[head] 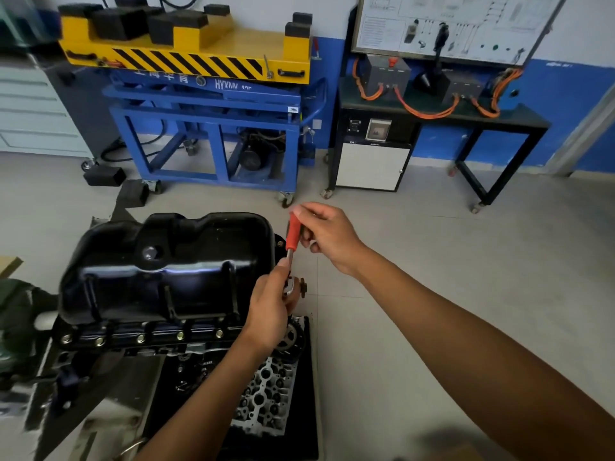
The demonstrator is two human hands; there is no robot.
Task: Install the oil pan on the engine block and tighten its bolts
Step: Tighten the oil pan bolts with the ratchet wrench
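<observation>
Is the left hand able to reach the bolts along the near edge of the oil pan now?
Probably yes: the bolts lie uncovered beside the left hand, though it now grips the ratchet.

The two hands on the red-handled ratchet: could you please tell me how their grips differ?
The right hand pinches the red handle at the top; the left hand wraps the metal head low down beside the oil pan. The right hand is farther from the camera, the left hand nearer. Both hold the same ratchet.
</observation>
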